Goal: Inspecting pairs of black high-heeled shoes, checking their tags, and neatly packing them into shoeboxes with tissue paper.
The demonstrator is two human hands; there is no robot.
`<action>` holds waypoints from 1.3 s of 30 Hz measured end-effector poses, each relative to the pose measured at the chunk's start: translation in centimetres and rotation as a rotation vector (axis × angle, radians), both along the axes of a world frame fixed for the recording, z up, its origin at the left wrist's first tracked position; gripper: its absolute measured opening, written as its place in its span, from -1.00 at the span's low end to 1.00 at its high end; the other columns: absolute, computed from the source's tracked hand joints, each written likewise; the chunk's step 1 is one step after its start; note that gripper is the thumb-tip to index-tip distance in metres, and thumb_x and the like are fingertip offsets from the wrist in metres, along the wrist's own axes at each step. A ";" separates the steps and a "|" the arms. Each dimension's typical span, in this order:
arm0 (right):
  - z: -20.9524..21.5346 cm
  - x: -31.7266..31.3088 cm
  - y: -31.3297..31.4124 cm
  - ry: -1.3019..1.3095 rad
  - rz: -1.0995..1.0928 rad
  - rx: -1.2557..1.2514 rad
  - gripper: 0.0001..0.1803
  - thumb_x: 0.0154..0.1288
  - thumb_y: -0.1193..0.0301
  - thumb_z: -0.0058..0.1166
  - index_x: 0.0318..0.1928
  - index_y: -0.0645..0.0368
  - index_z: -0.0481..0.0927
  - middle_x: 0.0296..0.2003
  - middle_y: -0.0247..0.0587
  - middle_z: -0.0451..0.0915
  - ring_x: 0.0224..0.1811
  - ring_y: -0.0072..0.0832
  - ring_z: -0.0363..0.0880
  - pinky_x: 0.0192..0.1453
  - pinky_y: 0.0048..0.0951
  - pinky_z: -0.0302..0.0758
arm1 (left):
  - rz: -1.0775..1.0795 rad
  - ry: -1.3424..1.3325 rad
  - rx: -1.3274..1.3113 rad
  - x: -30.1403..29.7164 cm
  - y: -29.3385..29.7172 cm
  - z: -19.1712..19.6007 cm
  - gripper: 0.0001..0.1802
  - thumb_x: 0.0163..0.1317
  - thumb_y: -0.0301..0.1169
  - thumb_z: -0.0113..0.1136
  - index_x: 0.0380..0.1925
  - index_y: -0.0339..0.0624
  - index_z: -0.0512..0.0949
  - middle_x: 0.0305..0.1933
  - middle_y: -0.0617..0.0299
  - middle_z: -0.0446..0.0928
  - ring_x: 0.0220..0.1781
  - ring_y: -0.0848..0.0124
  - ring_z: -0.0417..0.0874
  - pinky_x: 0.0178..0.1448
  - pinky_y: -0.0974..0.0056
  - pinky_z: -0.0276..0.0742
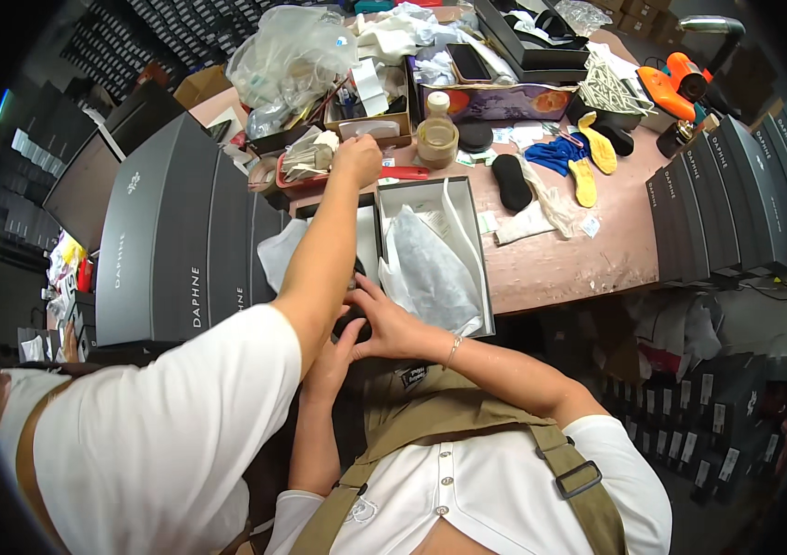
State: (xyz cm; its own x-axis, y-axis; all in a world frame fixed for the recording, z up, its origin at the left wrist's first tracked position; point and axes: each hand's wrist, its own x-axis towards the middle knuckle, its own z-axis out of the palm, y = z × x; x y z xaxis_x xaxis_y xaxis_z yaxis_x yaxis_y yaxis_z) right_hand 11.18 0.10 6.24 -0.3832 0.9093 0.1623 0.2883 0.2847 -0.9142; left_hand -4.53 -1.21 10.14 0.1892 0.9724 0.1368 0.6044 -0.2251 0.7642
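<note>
Close in front of me, my left hand and my right hand meet at a small black object. Fingers of both hands curl round it, and its kind is mostly hidden by them and by a co-worker's arm. Just beyond my right hand lies an open shoe box, holding a bundle in white tissue paper. Left of it is another open box, partly covered by the co-worker's arm. White paper sticks out beside that box.
From the left a co-worker's arm crosses over the boxes, its hand at a red tray. Grey shoe boxes stand stacked at left and right. A glue bottle and black pad stand farther back.
</note>
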 end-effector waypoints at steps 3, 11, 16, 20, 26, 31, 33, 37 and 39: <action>1.1 0.9 -2.1 0.144 -0.114 -0.033 -0.51 -0.03 0.28 0.32 -0.22 0.25 0.34 0.10 0.23 0.38 0.21 0.13 0.33 0.10 -0.17 0.44 | -0.061 -0.118 -0.011 0.1 -1.3 1.5 -0.68 0.18 -0.42 0.31 -0.06 -0.27 0.58 -0.02 0.16 0.61 -0.01 0.32 0.58 0.13 0.25 0.43; 9.5 18.0 -14.5 0.372 0.003 -0.450 -0.57 -0.11 0.33 0.40 -0.30 0.19 0.41 0.21 0.02 0.40 0.09 -0.47 0.44 0.05 -0.47 0.39 | -0.377 0.315 0.525 8.7 4.1 0.6 -0.65 0.27 -0.25 0.05 -0.03 -0.18 0.56 0.08 0.15 0.55 0.20 0.21 0.46 0.28 0.13 0.32; 10.0 21.6 -16.2 0.194 0.087 -0.401 -0.55 -0.17 0.32 0.44 -0.37 0.16 0.40 0.23 0.00 0.38 -0.13 -0.56 0.40 -0.07 -0.52 0.39 | -1.003 1.001 1.309 39.1 21.1 -22.5 -0.66 0.24 -0.26 -0.07 -0.14 -0.12 0.62 0.08 0.17 0.53 0.24 0.17 0.40 0.36 0.02 0.22; 8.4 24.0 -20.8 0.162 -0.155 -0.301 -0.57 -0.13 0.33 0.44 -0.37 0.15 0.40 0.19 -0.06 0.40 -0.24 -0.58 0.32 -0.17 -0.53 0.36 | -1.356 0.927 0.941 41.9 14.6 -20.1 -0.70 0.27 -0.25 -0.11 -0.24 -0.03 0.63 -0.06 0.19 0.56 0.07 0.20 0.49 0.06 0.04 0.43; 8.0 25.6 -21.6 0.189 -0.302 -0.391 -0.53 -0.18 0.32 0.47 -0.39 0.14 0.36 0.17 -0.15 0.41 -0.25 -0.62 0.23 -0.21 -0.60 0.26 | -1.031 0.931 0.961 39.5 14.9 -12.6 -0.75 0.28 -0.22 -0.10 -0.30 0.02 0.59 -0.15 0.19 0.58 -0.10 0.26 0.57 -0.13 0.03 0.43; 7.3 27.8 -22.8 0.103 -0.592 -0.293 -0.54 -0.13 0.33 0.43 -0.39 0.14 0.33 0.15 -0.14 0.43 -0.12 -0.59 0.30 -0.02 -0.55 0.29 | -0.802 0.213 0.482 25.2 4.4 1.4 -0.87 0.20 -0.31 0.01 -0.38 -0.04 0.53 -0.17 0.17 0.56 -0.14 0.27 0.56 -0.15 0.11 0.43; 6.6 28.3 -21.9 0.048 -0.656 -0.263 -0.54 -0.11 0.33 0.43 -0.39 0.14 0.33 0.13 -0.13 0.42 -0.10 -0.58 0.32 0.00 -0.53 0.31 | -0.728 0.109 0.284 15.9 -1.2 4.1 -0.91 0.17 -0.34 0.06 -0.41 -0.06 0.51 -0.18 0.17 0.55 -0.16 0.28 0.56 -0.16 0.13 0.44; 5.4 28.2 -19.1 -0.162 -0.823 -0.158 -0.50 -0.11 0.29 0.44 -0.37 0.19 0.33 0.09 -0.01 0.44 -0.05 -0.42 0.40 0.04 -0.45 0.36 | -0.634 -0.048 0.014 9.9 -7.5 3.4 -0.93 0.11 -0.41 0.14 -0.47 -0.11 0.46 -0.20 0.15 0.54 -0.20 0.29 0.55 -0.18 0.19 0.44; 3.2 28.7 -18.0 -0.231 -0.936 -0.028 -0.50 -0.10 0.28 0.44 -0.36 0.21 0.33 0.08 0.04 0.44 -0.01 -0.32 0.44 0.08 -0.42 0.36 | -0.666 -0.126 -0.002 11.6 -7.8 2.9 -0.89 0.08 -0.44 0.19 -0.50 -0.14 0.44 -0.21 0.15 0.53 -0.22 0.29 0.55 -0.19 0.22 0.45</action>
